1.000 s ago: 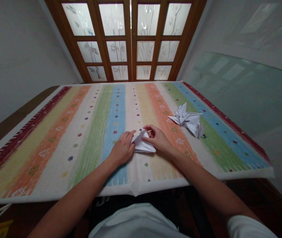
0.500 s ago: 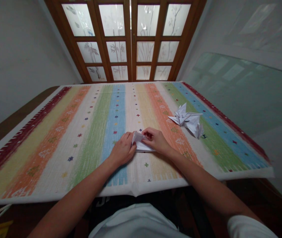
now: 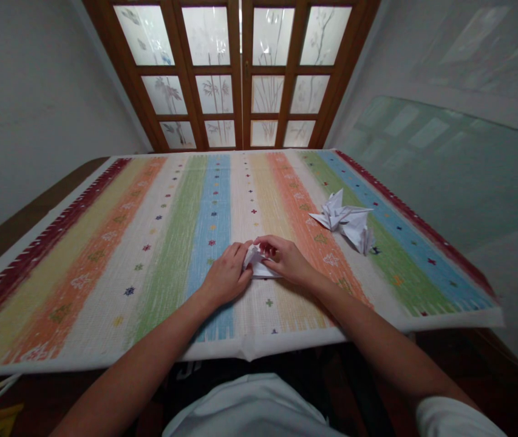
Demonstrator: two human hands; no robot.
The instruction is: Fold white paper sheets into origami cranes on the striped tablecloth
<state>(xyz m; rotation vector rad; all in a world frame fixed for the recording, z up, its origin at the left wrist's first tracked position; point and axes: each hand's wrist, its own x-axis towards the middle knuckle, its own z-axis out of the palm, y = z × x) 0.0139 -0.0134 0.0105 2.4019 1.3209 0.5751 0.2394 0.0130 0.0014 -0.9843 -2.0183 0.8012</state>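
Observation:
A small piece of folded white paper lies on the tablecloth between my two hands. My left hand grips its left side, thumb in front and fingers behind. From the right, my right hand pinches the upper part of the paper with bent fingers and thumb. A flap stands raised and bent at the paper's upper left. My fingertips hide parts of the folds.
Folded white paper cranes sit together on the right half of the table. A striped, colourful tablecloth covers the table. Behind it stands a wooden door with glass panes. A glass panel leans along the right wall.
My right hand's fingertips have moved slightly left along the top of the paper, towards my left hand. The raised flap looks more bent over. The cranes have not moved.

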